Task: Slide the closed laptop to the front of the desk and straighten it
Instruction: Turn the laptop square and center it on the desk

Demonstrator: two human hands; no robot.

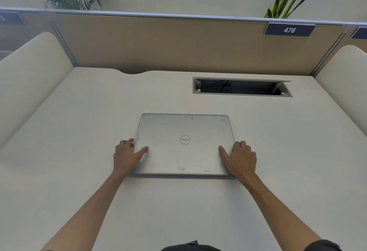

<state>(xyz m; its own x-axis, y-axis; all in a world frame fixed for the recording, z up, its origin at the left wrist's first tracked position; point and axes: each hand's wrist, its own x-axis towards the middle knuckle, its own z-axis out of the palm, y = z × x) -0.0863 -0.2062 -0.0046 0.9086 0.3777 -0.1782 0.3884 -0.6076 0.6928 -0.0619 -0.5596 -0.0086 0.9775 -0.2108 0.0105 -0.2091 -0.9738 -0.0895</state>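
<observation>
Now, step: sliding in hand.
Hands: left hand (127, 156) and right hand (241, 157) clasped the laptop's (184, 145) side edges, thumbs on lid.
Laptop: between hands, mid-desk (79, 121), nearly square.
Next: even pull toward the body.

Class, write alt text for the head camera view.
Two bare hands, left hand and right hand, grip the side edges of a closed silver laptop lying square on a white desk. Behind it sits an open cable tray.

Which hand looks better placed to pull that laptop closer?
Neither clearly: the left hand and right hand grip opposite side edges of the closed silver laptop symmetrically, thumbs on the lid. Both should probably pull together.
</observation>
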